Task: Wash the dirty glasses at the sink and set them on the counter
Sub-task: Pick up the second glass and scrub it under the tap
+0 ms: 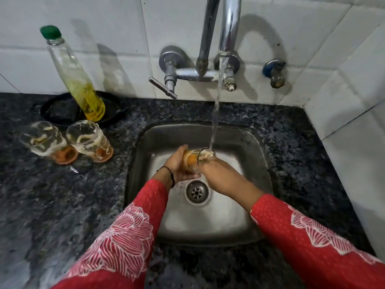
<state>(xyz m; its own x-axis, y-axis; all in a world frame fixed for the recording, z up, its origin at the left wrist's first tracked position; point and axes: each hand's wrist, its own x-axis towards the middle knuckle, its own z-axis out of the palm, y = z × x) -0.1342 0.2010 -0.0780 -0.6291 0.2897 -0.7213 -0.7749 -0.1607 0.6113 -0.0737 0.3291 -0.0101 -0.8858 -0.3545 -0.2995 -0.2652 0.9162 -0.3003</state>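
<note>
home kitchen | steel sink in granite counter | tiled wall | wall tap

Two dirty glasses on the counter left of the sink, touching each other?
Cannot tell. In the head view the left glass and right glass stand side by side on the counter; their outlines meet near mid-height, but no contact or gap shows plainly.

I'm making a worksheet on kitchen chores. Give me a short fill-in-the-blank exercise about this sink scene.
1. Both hands, left and right, hold a glass under running ____.
2. ____ dirty glasses wait on the counter left of the sink.
3. The bottle behind them has a ____ cap.

Missing words: water; two; green
</note>
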